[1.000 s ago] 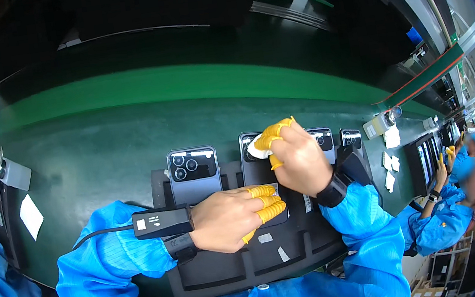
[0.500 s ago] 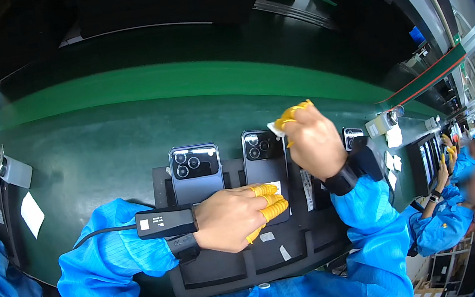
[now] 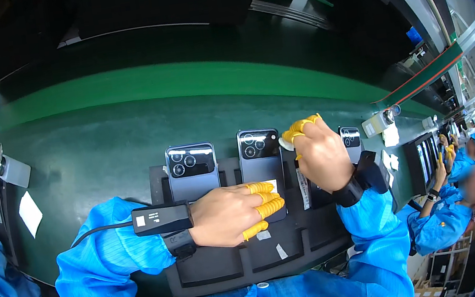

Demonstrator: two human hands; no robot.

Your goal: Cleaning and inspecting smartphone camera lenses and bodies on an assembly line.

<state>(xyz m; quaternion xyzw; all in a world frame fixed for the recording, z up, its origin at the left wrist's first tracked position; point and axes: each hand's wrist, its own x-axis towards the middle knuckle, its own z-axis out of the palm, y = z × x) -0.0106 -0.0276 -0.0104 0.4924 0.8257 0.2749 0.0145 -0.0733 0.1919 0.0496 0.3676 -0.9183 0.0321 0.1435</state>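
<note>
A grey phone (image 3: 255, 168) with a dark camera panel lies back up in a black tray (image 3: 208, 266). Across its lower part rests my left hand (image 3: 223, 216), fingers stretched flat in yellow finger cots, hiding that end. My right hand (image 3: 321, 158), also in finger cots, is closed on a small white wipe (image 3: 286, 144) just right of the phone's camera panel. To the left a second phone (image 3: 194, 183) lies in the tray, partly behind my left hand. A third phone (image 3: 350, 134) shows beyond my right wrist.
Metal-topped bottles stand at left (image 3: 13, 171) and right (image 3: 377, 123) on the green table (image 3: 97, 144). White paper (image 3: 30, 214) lies at left. Tape scraps (image 3: 281, 252) stick to the tray. Co-workers in blue sit at both sides, with a rack of dark devices (image 3: 425, 164) at right.
My right hand with the wipe has moved slightly right and down, off the phone's upper right corner. My left hand stays on the phone.
</note>
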